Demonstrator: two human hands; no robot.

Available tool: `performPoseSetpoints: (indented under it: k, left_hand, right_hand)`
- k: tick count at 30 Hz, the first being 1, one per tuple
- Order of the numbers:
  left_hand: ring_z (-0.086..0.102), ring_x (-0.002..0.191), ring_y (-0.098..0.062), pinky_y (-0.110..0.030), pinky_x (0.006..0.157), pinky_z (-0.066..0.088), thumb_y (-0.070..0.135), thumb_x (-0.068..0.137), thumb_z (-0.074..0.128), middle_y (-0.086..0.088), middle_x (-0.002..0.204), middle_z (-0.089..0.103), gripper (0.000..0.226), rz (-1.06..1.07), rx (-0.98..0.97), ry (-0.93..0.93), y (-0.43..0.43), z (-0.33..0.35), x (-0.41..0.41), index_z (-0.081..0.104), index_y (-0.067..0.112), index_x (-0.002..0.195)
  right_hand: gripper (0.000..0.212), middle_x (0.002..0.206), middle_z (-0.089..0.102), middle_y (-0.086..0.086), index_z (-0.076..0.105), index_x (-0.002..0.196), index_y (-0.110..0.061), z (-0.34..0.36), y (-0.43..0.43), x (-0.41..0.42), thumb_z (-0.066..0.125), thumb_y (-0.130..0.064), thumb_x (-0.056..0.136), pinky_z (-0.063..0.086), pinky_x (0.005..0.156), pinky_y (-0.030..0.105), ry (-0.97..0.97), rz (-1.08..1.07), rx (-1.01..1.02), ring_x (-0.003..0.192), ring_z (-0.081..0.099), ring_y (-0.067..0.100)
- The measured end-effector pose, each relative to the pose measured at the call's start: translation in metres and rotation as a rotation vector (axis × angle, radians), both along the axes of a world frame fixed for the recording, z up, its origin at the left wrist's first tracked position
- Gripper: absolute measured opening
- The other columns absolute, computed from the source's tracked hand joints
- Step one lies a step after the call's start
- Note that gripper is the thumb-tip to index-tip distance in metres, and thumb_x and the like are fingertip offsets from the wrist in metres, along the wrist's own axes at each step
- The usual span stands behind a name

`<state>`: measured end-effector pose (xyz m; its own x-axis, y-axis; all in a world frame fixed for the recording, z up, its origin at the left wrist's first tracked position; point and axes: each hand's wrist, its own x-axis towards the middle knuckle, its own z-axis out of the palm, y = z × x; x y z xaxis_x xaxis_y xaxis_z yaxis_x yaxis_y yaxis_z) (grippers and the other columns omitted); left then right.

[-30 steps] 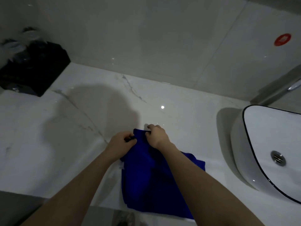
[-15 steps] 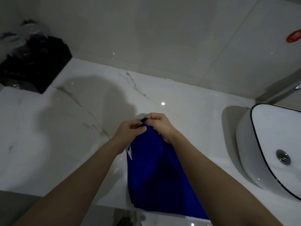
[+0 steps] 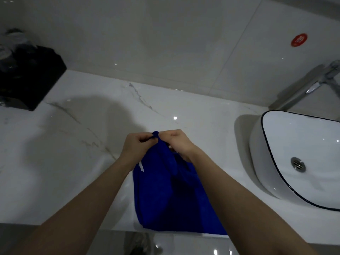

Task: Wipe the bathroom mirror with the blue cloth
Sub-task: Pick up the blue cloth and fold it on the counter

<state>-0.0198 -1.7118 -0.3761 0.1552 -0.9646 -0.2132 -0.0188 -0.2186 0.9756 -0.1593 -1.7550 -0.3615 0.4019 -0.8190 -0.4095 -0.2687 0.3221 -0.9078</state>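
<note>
The blue cloth (image 3: 165, 196) hangs from both my hands over the front part of the white marble counter (image 3: 73, 144), its lower edge reaching the counter's front edge. My left hand (image 3: 136, 146) pinches the cloth's top corner, and my right hand (image 3: 176, 142) grips the top edge right beside it. A small white tag shows on the cloth's left side. No mirror is in view; only grey wall tiles rise behind the counter.
A white vessel basin (image 3: 298, 157) with a dark rim and a metal drain sits at the right, with a chrome tap (image 3: 311, 85) behind it. A black box (image 3: 27, 76) stands at the back left. A red round sticker (image 3: 299, 39) is on the wall.
Both hands have lifted the cloth's top edge off the counter and drawn together. The cloth now hangs straighter below them.
</note>
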Motion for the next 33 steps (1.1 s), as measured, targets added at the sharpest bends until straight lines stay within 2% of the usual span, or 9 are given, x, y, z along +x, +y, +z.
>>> performPoseSetpoints:
  k: [4, 8, 11, 16, 18, 22, 25, 28, 33]
  left_hand:
    - [0.065, 0.076, -0.01, -0.023, 0.071, 0.052, 0.008, 0.08, 0.063, 0.008, 0.075, 0.07, 0.024, 0.076, -0.087, -0.136, -0.003, 0.006, -0.007, 0.071, 0.029, 0.074]
    - [0.061, 0.075, 0.002, -0.013, 0.071, 0.048, 0.001, 0.078, 0.064, 0.009, 0.078, 0.067, 0.026, 0.099, -0.146, -0.193, 0.0, 0.017, -0.008, 0.069, 0.027, 0.076]
    - [0.062, 0.079, -0.004, -0.015, 0.077, 0.048, -0.003, 0.077, 0.064, 0.005, 0.084, 0.067, 0.024, 0.024, -0.238, -0.264, 0.003, 0.037, -0.014, 0.07, 0.021, 0.082]
    - [0.06, 0.08, -0.006, -0.009, 0.077, 0.046, -0.005, 0.075, 0.065, 0.005, 0.086, 0.065, 0.017, 0.032, -0.42, -0.406, 0.008, 0.09, -0.028, 0.073, 0.005, 0.086]
    - [0.061, 0.082, -0.007, -0.008, 0.078, 0.046, -0.007, 0.075, 0.065, 0.001, 0.088, 0.065, 0.017, 0.056, -0.464, -0.361, 0.014, 0.113, -0.035, 0.072, 0.001, 0.088]
    - [0.059, 0.077, 0.007, -0.004, 0.073, 0.045, -0.005, 0.078, 0.064, 0.005, 0.086, 0.065, 0.022, 0.047, -0.45, -0.235, 0.026, 0.156, -0.054, 0.07, 0.012, 0.089]
    - [0.058, 0.07, 0.015, -0.007, 0.066, 0.047, -0.001, 0.08, 0.063, 0.012, 0.085, 0.064, 0.02, 0.113, -0.471, -0.133, 0.03, 0.185, -0.061, 0.07, 0.018, 0.08]
    - [0.059, 0.071, 0.013, -0.004, 0.068, 0.046, -0.001, 0.079, 0.064, 0.015, 0.082, 0.066, 0.029, 0.075, -0.532, -0.135, 0.034, 0.215, -0.06, 0.069, 0.025, 0.068]
    - [0.061, 0.07, 0.011, -0.005, 0.063, 0.045, -0.001, 0.078, 0.064, 0.024, 0.068, 0.068, 0.046, 0.069, -0.626, -0.198, 0.04, 0.245, -0.057, 0.07, 0.039, 0.055]
  right_hand:
    - [0.011, 0.065, 0.06, -0.011, 0.057, 0.082, -0.023, -0.003, 0.009, -0.001, 0.06, -0.013, 0.087, 0.047, 0.061, 0.018, -0.023, -0.06, -0.155, 0.061, 0.058, 0.004]
    - [0.024, 0.071, 0.052, 0.002, 0.053, 0.074, -0.025, -0.002, 0.014, -0.015, 0.064, -0.004, 0.08, 0.043, 0.067, 0.029, 0.162, 0.053, -0.336, 0.068, 0.048, 0.015]
    - [0.016, 0.081, 0.058, 0.006, 0.056, 0.077, -0.025, 0.011, 0.015, -0.025, 0.061, -0.011, 0.083, 0.046, 0.075, 0.035, 0.254, 0.127, -0.388, 0.075, 0.052, 0.018]
    - [0.02, 0.069, 0.062, -0.003, 0.062, 0.065, -0.026, 0.048, 0.02, -0.047, 0.062, -0.021, 0.084, 0.045, 0.063, 0.023, 0.206, 0.147, -0.371, 0.063, 0.055, 0.007]
    - [0.015, 0.069, 0.066, -0.006, 0.066, 0.067, -0.022, 0.061, 0.024, -0.061, 0.064, -0.021, 0.082, 0.049, 0.062, 0.024, 0.234, 0.171, -0.355, 0.063, 0.06, 0.007]
    - [0.025, 0.09, 0.069, 0.015, 0.068, 0.088, -0.002, 0.082, 0.034, -0.083, 0.062, -0.026, 0.083, 0.052, 0.074, 0.043, 0.347, 0.145, -0.36, 0.081, 0.065, 0.028]
    - [0.022, 0.087, 0.068, 0.012, 0.066, 0.083, -0.003, 0.097, 0.043, -0.096, 0.062, -0.025, 0.083, 0.052, 0.071, 0.037, 0.476, 0.226, -0.342, 0.08, 0.064, 0.027]
    - [0.022, 0.083, 0.067, 0.016, 0.062, 0.076, 0.001, 0.113, 0.049, -0.103, 0.063, -0.02, 0.082, 0.052, 0.071, 0.04, 0.372, 0.127, -0.367, 0.075, 0.062, 0.025]
    - [0.033, 0.102, 0.068, 0.013, 0.063, 0.102, 0.0, 0.142, 0.05, -0.102, 0.065, -0.026, 0.081, 0.053, 0.084, 0.044, 0.384, 0.242, -0.389, 0.092, 0.064, 0.029]
